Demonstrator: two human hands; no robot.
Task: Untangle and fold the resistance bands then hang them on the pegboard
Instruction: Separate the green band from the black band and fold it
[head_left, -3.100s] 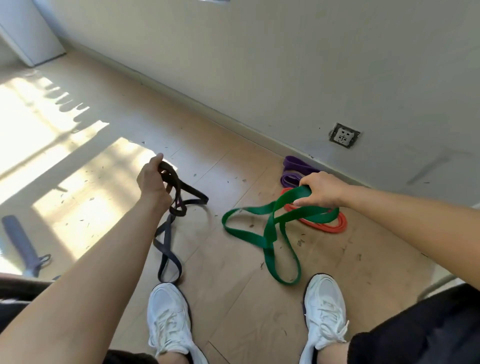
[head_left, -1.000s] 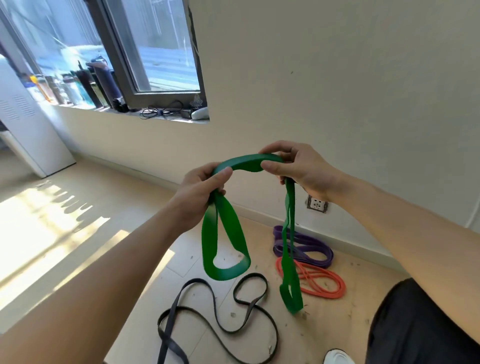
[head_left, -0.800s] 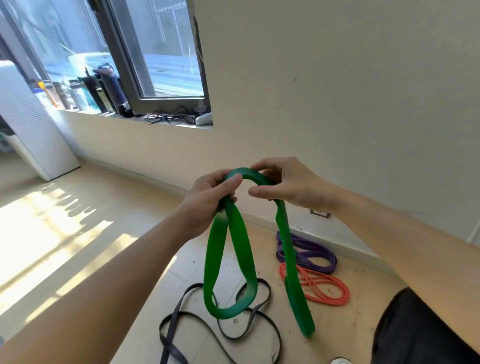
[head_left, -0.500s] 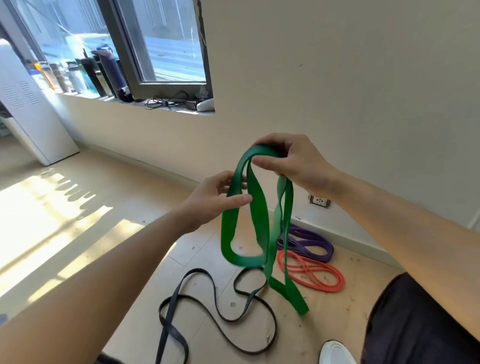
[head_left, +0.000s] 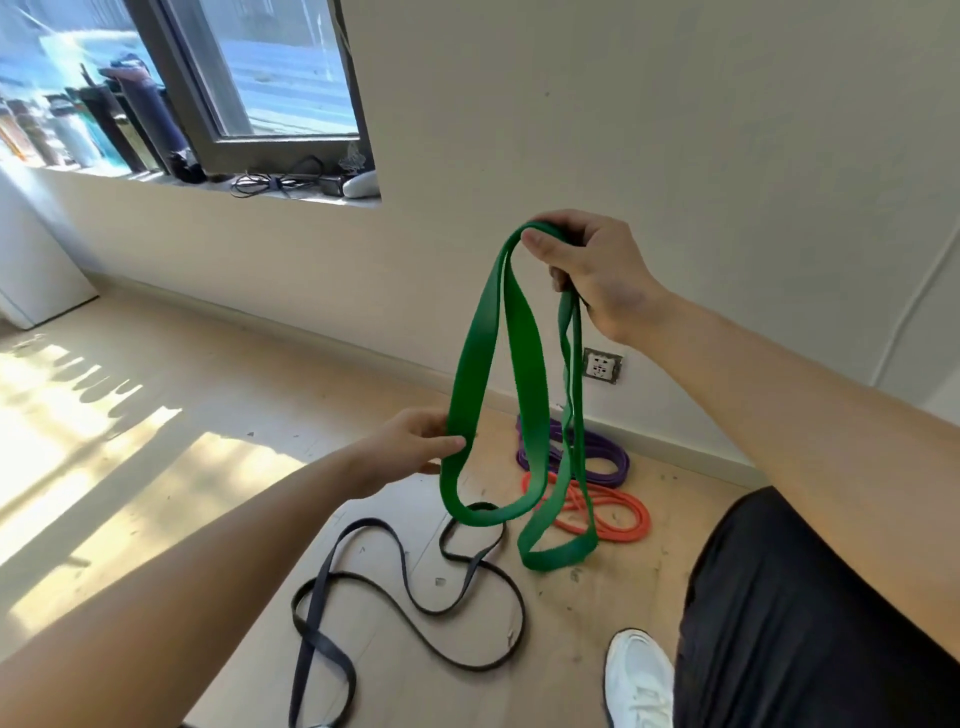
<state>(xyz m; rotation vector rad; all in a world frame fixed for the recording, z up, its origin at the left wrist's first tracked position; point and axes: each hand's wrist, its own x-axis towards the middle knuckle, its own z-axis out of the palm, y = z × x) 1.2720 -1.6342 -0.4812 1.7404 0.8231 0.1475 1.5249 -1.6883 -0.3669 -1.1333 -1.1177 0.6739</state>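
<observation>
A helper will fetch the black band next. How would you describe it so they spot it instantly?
Look at the wooden floor below the wall socket. Out from the wall, past the coiled purple band and orange band, lies the black band. It alone is dark and sprawled in loose loops.

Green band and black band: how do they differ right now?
The green band hangs in the air, held at its top by the right hand and pinched lower by the left hand; the black band lies untouched on the floor. The green band is wider, the black band thinner. Both are loops.
</observation>
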